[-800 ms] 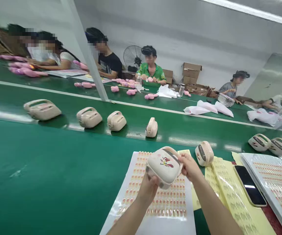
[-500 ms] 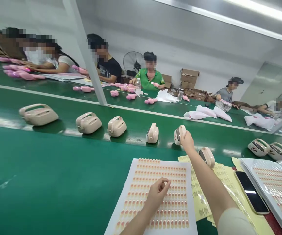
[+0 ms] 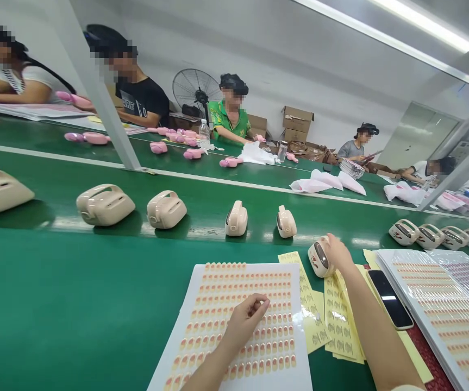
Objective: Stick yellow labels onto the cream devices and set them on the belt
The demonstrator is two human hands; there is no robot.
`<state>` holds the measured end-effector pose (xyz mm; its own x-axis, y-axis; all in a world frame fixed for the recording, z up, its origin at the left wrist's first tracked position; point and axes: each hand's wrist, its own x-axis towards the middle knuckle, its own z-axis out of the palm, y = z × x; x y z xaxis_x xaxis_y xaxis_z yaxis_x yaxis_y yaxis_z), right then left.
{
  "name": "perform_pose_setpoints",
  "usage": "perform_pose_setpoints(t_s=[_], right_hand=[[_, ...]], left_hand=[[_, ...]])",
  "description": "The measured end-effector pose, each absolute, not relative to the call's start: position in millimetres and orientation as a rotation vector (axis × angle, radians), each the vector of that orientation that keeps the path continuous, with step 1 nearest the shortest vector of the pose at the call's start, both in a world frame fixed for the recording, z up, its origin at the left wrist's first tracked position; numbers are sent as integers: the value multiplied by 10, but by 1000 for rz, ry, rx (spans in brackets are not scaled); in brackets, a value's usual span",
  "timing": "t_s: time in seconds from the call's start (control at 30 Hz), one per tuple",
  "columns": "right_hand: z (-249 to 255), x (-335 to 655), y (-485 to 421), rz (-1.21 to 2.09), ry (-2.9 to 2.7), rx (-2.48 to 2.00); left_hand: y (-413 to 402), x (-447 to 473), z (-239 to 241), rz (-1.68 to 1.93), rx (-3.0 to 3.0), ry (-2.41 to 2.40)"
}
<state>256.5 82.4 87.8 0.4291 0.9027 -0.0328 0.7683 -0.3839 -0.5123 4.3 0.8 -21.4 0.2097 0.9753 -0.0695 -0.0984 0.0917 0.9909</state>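
Observation:
My left hand [image 3: 244, 321] rests on a white sheet of small orange stickers [image 3: 218, 304], thumb and forefinger pinched together at a sticker; what is between them is too small to see. My right hand [image 3: 337, 251] reaches forward and wraps around a beige handled toy case [image 3: 316, 257] standing on yellow label sheets [image 3: 340, 315]. Beyond it, several more beige cases stand in a row on the green conveyor belt [image 3: 75, 282], the nearest one [image 3: 285, 221] just left of my right hand.
A black phone [image 3: 389, 297] lies to the right, beside more sticker sheets [image 3: 442, 304]. More beige cases [image 3: 404, 232] wait at the right of the belt. Across the line several people sit working with pink toys [image 3: 158, 147] and white bags [image 3: 324, 182].
My right hand set a beige case down in the row on the belt, then drew back to grip the case on the yellow sheets. My left hand dropped onto the sticker sheet.

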Motion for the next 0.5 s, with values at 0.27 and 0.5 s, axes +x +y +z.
perform_pose_setpoints(t_s=[0.27, 0.5], right_hand=[[738, 2307, 524, 978, -1302, -1862], [488, 1267, 556, 1034, -1692, -1418]], left_hand=[[-44, 133, -182, 1085, 927, 722], [14, -218, -428, 1219, 685, 162]])
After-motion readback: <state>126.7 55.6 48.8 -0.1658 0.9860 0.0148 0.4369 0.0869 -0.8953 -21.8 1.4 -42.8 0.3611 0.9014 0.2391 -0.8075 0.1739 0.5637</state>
